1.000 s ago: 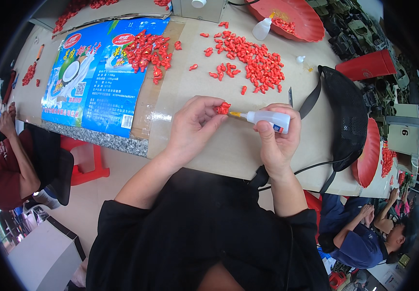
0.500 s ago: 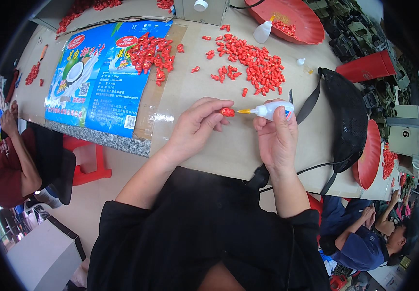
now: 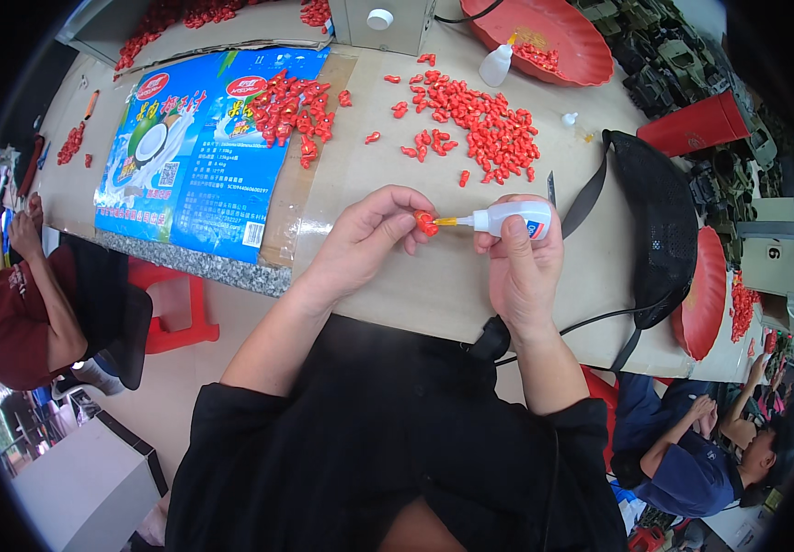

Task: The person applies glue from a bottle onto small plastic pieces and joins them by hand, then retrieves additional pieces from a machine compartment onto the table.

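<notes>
My left hand (image 3: pixel 374 237) pinches a small red moulded piece (image 3: pixel 426 224) between thumb and fingers. Wrapped in my right hand (image 3: pixel 527 276) is a white glue bottle (image 3: pixel 513 219), lying sideways with its yellowish nozzle pointing left. The nozzle tip touches the red piece or is very close to it. Beyond my hands lies a loose pile of similar small red pieces (image 3: pixel 498 143) on the table. A second heap of red pieces (image 3: pixel 291 112), some with shiny spots, rests on a blue printed cardboard sheet (image 3: pixel 213 198) at the left.
A red scalloped dish (image 3: pixel 585 46) with small pieces stands at the far right, another white bottle (image 3: pixel 496 66) beside it. A black bag (image 3: pixel 668 230), a red tumbler (image 3: pixel 696 126) and a second red dish (image 3: pixel 702 294) are at the right. People sit at both sides.
The red piece has turned in my left fingers, and the bottle has shifted slightly left with its nozzle against it. The view has tilted a little.
</notes>
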Motion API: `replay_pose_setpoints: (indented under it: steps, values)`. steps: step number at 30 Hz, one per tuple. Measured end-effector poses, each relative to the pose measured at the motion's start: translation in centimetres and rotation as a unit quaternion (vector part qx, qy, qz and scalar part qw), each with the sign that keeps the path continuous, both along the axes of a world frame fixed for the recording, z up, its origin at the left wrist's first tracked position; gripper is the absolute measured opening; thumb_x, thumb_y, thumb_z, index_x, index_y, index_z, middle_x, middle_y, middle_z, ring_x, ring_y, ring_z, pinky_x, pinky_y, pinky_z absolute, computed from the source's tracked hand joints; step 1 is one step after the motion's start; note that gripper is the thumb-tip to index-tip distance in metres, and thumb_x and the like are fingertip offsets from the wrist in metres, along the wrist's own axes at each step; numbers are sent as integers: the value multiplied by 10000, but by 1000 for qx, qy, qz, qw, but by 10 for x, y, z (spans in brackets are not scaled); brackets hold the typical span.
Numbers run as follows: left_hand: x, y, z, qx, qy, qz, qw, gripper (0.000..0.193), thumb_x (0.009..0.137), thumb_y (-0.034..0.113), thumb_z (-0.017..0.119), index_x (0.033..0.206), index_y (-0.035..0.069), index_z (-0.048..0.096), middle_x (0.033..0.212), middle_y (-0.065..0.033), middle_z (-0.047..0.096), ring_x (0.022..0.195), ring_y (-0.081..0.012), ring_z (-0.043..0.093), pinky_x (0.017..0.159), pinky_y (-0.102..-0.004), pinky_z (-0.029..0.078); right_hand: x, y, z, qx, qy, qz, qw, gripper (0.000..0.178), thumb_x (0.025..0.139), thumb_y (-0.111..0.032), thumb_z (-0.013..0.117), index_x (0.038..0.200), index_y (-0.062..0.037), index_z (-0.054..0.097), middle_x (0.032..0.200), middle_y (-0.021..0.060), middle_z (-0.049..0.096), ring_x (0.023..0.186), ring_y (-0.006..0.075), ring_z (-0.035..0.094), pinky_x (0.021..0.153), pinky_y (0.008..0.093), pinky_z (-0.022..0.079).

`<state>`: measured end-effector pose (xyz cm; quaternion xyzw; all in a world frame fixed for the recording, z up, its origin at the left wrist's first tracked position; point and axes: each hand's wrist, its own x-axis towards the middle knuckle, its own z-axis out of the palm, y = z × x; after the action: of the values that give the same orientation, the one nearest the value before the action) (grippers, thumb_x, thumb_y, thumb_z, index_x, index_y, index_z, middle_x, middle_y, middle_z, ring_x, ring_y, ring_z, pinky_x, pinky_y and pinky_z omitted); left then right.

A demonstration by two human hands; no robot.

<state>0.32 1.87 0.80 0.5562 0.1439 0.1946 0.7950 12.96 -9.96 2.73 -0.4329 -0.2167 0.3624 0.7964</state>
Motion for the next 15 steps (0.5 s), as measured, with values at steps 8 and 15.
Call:
replay_pose_setpoints:
  steps: [8, 15]
  values:
    - [-1, -1, 0, 23, 16, -2, 1000, 147, 860, 63, 413, 982, 4, 471, 812, -47, 523, 718, -87, 483, 653, -213, 404, 0, 0, -2, 5, -28, -4, 1000, 234, 794, -116, 567, 944, -17, 418, 828, 82, 512, 650, 135, 506, 572, 252, 417]
    - [-1, 0, -4, 24, 15, 0, 1000, 144, 860, 57, 410, 973, 3, 482, 851, -53, 530, 737, -91, 488, 663, -220, 411, -1, -1, -1, -5, -45, -5, 999, 236, 791, -114, 571, 941, -18, 416, 825, 79, 516, 648, 124, 508, 571, 237, 418]
